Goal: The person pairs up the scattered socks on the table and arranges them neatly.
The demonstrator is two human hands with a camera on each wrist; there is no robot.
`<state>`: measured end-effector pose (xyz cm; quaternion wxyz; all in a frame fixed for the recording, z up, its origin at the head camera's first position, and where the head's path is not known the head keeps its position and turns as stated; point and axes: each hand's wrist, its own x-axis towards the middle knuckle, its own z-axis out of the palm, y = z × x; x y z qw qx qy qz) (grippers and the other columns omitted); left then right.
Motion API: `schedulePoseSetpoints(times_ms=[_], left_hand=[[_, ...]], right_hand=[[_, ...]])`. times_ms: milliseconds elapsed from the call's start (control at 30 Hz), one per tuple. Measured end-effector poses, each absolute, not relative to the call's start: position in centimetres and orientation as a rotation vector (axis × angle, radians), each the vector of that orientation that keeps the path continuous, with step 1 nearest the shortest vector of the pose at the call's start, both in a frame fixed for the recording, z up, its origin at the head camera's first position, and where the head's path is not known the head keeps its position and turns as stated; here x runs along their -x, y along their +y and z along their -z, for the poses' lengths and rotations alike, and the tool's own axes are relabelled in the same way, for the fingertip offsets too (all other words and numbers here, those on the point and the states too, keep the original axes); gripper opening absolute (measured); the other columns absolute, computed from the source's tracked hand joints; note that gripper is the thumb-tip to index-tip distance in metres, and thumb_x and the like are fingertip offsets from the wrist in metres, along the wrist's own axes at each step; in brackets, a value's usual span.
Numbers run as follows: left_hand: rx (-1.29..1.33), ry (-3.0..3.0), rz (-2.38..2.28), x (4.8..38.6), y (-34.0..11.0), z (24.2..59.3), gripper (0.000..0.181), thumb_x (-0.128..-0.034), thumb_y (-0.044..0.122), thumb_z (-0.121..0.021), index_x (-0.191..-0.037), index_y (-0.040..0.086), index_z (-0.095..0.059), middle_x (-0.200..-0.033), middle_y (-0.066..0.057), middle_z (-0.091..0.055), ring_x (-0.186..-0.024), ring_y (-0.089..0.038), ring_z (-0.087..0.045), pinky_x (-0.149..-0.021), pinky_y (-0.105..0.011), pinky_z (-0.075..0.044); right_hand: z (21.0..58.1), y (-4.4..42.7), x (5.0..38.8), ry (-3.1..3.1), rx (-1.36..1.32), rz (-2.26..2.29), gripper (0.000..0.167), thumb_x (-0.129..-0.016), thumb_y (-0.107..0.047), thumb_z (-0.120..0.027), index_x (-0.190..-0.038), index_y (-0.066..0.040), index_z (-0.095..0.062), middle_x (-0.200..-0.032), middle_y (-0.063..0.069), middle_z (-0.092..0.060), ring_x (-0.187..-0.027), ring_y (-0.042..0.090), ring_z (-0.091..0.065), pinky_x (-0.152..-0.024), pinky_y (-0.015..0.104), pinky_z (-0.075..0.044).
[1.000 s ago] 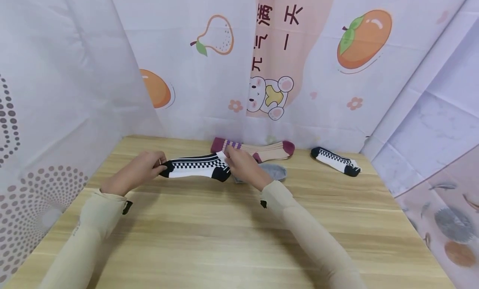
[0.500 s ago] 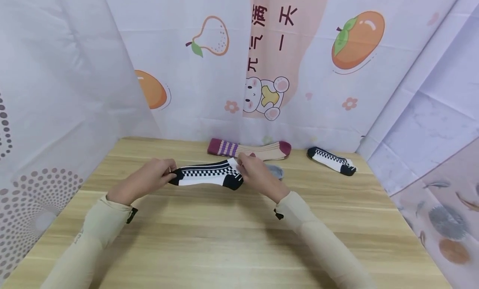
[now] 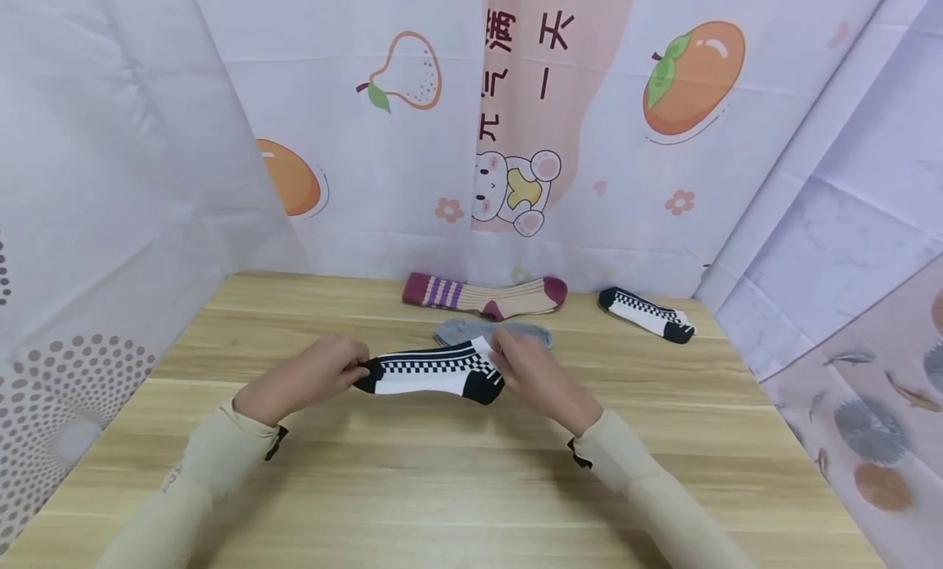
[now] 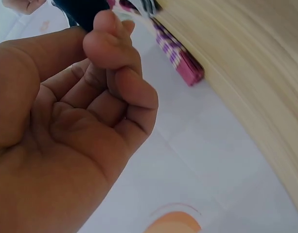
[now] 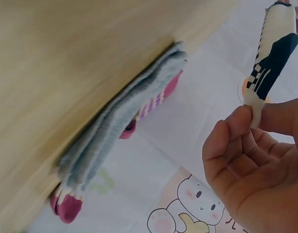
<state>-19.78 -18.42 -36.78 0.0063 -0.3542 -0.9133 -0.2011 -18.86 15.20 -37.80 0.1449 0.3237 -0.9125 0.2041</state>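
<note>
A white sock [image 3: 427,374] with a black toe, black heel and checkered stripes is stretched level above the table between both hands. My left hand [image 3: 324,374] pinches its black toe end; in the left wrist view the thumb and fingertips meet on the dark fabric [image 4: 85,12]. At the white cuff, my right hand [image 3: 538,377] pinches the sock between thumb and fingers, as the right wrist view also shows. Just behind the held sock lie folded grey socks [image 3: 457,330], partly covered by it and by the right hand.
Beige and maroon socks [image 3: 508,297] with purple stripes lie along the back of the wooden table [image 3: 442,487]. A matching black-and-white checkered sock [image 3: 647,313] rests at the back right. Printed curtains [image 3: 354,176] hang behind and on both sides.
Both hands have drawn the checkered sock toward the front and to the right, uncovering more of the grey and maroon socks. The view has shifted slightly; the hold on both ends stays the same.
</note>
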Motion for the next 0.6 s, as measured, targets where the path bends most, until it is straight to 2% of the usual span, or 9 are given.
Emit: schedulePoseSetpoints(times_ms=[400,600], left_hand=[[1.225,-2.889,0.587,17.5,-15.8,36.2,0.019,-0.0898,0.001,-0.070,-0.074,0.011,-0.065,-0.068,0.008,-0.059,-0.058,-0.002,-0.043,-0.053,-0.020,-0.043],[1.320,-2.870,0.574,16.3,-14.3,36.1,0.017,-0.0893,0.001,-0.070,-0.076,0.009,-0.065,-0.068,0.007,-0.059,-0.059,-0.001,-0.044,-0.054,-0.020,-0.044]], right_hand=[[38.6,18.1,15.2,-2.634,-0.889,-0.524,0.014,-0.096,-0.004,-0.064,-0.092,-0.010,-0.052,-0.069,-0.007,-0.042,-0.059,0.006,-0.041,-0.051,0.020,-0.038],[38.9,19.5,13.3,-2.659,-0.846,-0.506,0.010,-0.094,-0.004,-0.066,-0.094,-0.010,-0.057,-0.074,-0.008,-0.046,-0.063,0.006,-0.044,-0.055,0.021,-0.042]])
